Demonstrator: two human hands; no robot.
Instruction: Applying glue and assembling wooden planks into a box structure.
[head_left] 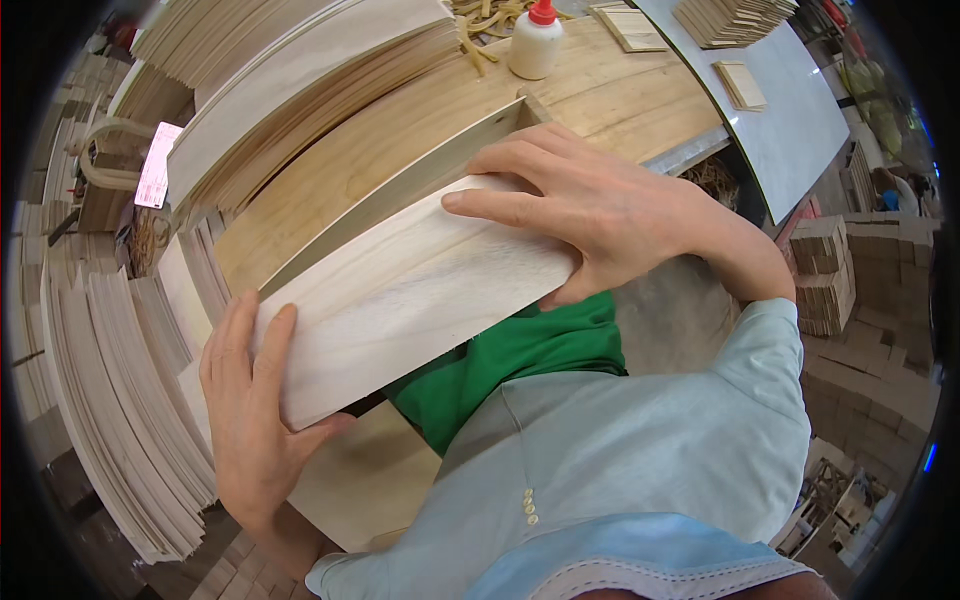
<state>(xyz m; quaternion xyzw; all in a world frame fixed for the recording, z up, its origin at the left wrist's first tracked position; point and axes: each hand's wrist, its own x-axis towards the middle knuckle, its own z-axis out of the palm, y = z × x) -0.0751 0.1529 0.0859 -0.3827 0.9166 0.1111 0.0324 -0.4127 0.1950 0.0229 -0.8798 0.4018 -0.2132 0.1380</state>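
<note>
Workshop bench: pale wooden worktop, ringed by stacks of thin wood sheets at left and further sheets piled along the far side.

Item in hand: long shallow wooden box, open-topped, lying diagonally on the bench edge; near side panel facing up toward the camera, far side panel standing on edge behind it. Panels appear already joined into a frame; whether the joints are glued or only fitted cannot be told.

Left hand: wrapped round the box's lower-left end, fingers flat on the near panel, thumb tucked under the end.

Right hand: fingers spread across the upper-right end, pressing on the near panel, thumb below its edge.

Nearby: white glue bottle with red cap standing upright at the far edge, well apart from both hands; small wooden panels on a grey board at right; green cloth beneath the box, at the person's lap.
</note>
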